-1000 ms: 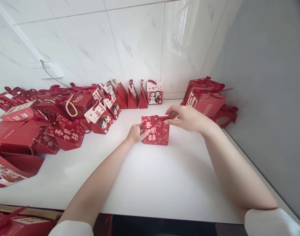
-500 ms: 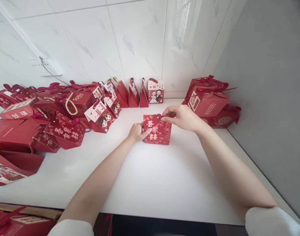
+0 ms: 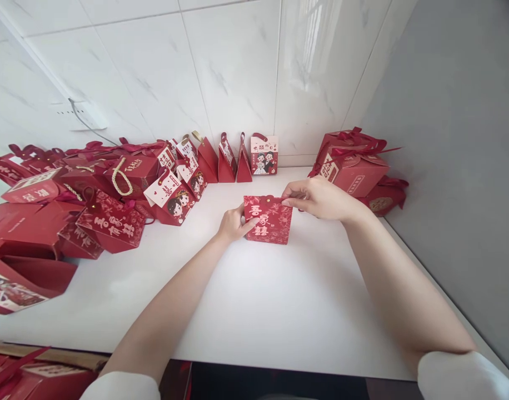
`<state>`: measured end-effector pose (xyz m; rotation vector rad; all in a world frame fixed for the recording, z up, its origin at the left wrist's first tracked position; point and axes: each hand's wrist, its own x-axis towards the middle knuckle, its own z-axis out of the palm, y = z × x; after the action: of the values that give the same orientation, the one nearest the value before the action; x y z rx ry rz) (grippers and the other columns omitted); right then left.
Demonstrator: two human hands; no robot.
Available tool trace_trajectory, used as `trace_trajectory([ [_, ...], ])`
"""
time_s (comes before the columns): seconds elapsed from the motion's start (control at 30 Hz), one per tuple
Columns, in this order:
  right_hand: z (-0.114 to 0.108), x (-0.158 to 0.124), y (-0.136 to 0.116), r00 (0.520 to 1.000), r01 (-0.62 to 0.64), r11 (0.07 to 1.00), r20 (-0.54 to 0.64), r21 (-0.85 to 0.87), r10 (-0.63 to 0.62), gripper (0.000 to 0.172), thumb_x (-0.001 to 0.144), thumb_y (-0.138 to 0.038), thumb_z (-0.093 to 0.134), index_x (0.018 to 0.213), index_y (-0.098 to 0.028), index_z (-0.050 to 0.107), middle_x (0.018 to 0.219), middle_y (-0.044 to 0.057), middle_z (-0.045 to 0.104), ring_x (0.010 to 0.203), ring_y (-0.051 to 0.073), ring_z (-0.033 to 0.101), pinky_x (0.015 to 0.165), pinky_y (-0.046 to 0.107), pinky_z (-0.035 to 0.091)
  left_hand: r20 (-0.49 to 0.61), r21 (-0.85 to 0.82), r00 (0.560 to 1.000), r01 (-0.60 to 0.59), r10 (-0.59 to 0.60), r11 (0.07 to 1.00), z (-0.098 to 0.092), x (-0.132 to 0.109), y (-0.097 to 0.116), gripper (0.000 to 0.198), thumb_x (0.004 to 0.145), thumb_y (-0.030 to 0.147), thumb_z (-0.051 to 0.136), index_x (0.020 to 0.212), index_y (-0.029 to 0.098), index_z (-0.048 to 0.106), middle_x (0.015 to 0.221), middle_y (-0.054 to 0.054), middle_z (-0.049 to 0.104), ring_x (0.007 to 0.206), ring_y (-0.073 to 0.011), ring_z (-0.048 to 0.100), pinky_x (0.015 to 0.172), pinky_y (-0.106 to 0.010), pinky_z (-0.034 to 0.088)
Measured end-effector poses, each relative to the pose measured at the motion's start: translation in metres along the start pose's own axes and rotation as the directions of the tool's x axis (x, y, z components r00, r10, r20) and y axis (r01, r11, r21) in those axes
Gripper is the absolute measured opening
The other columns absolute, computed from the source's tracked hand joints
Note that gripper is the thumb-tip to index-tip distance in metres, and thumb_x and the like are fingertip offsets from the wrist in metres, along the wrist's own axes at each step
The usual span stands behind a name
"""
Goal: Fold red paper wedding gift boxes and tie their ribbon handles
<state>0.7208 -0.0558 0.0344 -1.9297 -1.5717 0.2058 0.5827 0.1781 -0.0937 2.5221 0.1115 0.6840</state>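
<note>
In the head view, your left hand gripped a flat-fronted red box by its left edge, the thumb laid across the printed front and the other fingers mostly hidden behind it. Your right hand came to the top right corner of that box, thumb and forefinger pinched together on its upper edge; you could not tell whether they had the card alone or a strap with it. The box stood upright near the middle of the white surface, its pale lettering facing you and a small gold stud at the top of its front. Behind it, close to the tiled wall, stood a box with a cartoon couple, and to the left of that two narrow boxes with looped handles and a plain red box with a gold loop. Beyond your right hand sat a pile of ribboned boxes, near the grey panel. Well to your left, red boxes crowded the surface, among them one with a rope handle, one with similar pale lettering and, nearest you, an open-sided box.
</note>
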Motion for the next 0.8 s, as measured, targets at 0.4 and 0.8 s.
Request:
trace_trajectory([
  [0.4, 0.122, 0.018, 0.059, 0.992, 0.02, 0.942, -0.123, 0.335, 0.023, 0.057, 0.094, -0.051, 0.05, 0.14, -0.017, 0.045, 0.139, 0.013, 0.055, 0.125, 0.026, 0.054, 0.108, 0.041, 0.041, 0.056, -0.073, 0.998, -0.002, 0.007, 0.997, 0.001, 0.009, -0.01, 0.099, 0.076, 0.056, 0.069, 0.153, 0.019, 0.018, 0.155, -0.018, 0.033, 0.14, -0.0321, 0.038, 0.115, -0.048, 0.035],
  [0.8, 0.138, 0.025, 0.061, 0.997, 0.009, 0.685, -0.057, 0.729, 0.048, 0.079, 0.092, -0.057, 0.053, 0.156, -0.03, 0.016, 0.161, 0.003, 0.023, 0.145, 0.025, 0.029, 0.12, 0.044, 0.026, 0.1, -0.47, 0.994, 0.078, -0.034, 0.879, 0.001, 0.012, -0.021, 0.069, 0.092, 0.063, 0.035, 0.149, 0.025, 0.038, 0.15, -0.006, 0.045, 0.139, -0.0301, 0.041, 0.117, -0.046, 0.034],
])
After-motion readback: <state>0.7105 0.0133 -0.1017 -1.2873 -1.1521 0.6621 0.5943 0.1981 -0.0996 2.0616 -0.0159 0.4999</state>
